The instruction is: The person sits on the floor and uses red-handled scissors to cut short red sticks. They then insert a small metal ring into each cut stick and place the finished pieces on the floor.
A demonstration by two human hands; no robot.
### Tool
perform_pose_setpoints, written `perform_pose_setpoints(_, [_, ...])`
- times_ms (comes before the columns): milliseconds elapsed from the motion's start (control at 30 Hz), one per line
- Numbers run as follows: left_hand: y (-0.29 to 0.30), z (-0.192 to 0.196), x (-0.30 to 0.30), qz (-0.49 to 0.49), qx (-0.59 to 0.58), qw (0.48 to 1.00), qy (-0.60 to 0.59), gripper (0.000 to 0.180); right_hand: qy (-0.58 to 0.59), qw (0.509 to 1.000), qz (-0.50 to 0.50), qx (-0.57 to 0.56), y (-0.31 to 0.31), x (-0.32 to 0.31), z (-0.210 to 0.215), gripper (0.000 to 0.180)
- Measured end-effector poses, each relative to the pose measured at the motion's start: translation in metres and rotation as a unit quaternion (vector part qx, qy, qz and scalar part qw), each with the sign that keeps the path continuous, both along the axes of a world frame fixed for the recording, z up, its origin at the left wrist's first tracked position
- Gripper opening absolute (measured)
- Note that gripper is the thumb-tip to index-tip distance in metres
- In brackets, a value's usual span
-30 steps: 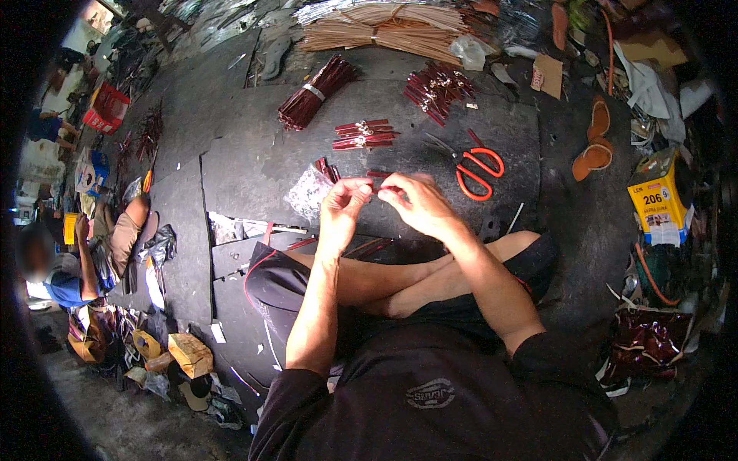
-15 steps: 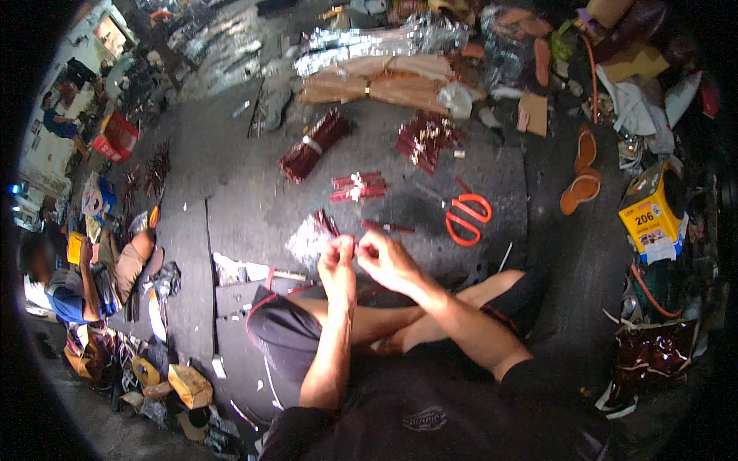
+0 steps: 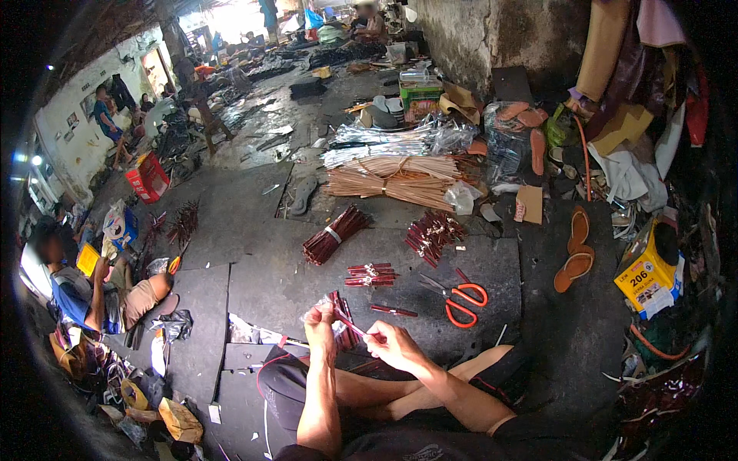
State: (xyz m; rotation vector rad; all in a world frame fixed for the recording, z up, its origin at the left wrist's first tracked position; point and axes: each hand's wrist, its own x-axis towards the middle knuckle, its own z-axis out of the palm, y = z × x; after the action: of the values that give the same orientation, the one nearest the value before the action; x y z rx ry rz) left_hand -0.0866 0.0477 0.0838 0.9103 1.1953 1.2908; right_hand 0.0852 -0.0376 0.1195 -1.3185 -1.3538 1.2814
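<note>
A thin dark red strip (image 3: 350,326) is stretched between my two hands. One end is pinched in my left hand (image 3: 320,332), the other in the fingertips of my right hand (image 3: 395,347). Just behind it lie more dark red strips (image 3: 344,309), partly hidden by my left hand. A single short strip bundle (image 3: 393,310) lies beyond my right hand. Farther off are a row of small tied bundles (image 3: 370,275), a thick banded bundle (image 3: 335,234) and a loose heap of tied bundles (image 3: 435,237). Orange-handled scissors (image 3: 463,305) lie to the right, blades apart.
Long tan strip bundles (image 3: 392,184) lie at the back. Orange-brown sandals (image 3: 575,269) and a yellow box (image 3: 649,269) stand on the right. Another person (image 3: 100,288) sits on the left, near a red box (image 3: 147,178). My crossed legs (image 3: 384,388) are close below my hands.
The view has tilted up, showing more of the room. My hands have moved apart, and the red strip now shows stretched between them.
</note>
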Motion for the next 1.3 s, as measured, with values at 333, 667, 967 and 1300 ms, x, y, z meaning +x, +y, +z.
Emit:
perform_pose_setpoints(333, [0.004, 0.019, -0.005, 0.015, 0.006, 0.999, -0.04, 0.019, 0.113, 0.993, -0.008, -0.018, -0.01, 0.016, -0.01, 0.014])
perform_pose_setpoints(667, [0.011, -0.013, 0.022, -0.011, -0.075, 0.985, -0.158, 0.018, 0.243, 0.954, -0.172, -0.029, 0.017, 0.064, -0.029, 0.018])
perform_pose_setpoints(967, [0.038, -0.063, 0.021, -0.098, -0.07, 0.992, 0.026, 0.035, 0.203, 0.928, -0.288, -0.125, 0.012, 0.088, -0.076, 0.024])
perform_pose_setpoints(1300, [0.038, -0.106, 0.048, -0.156, 0.066, 0.906, 0.388, 0.017, 0.175, 0.903, -0.309, -0.243, 0.003, 0.085, -0.127, 0.026])
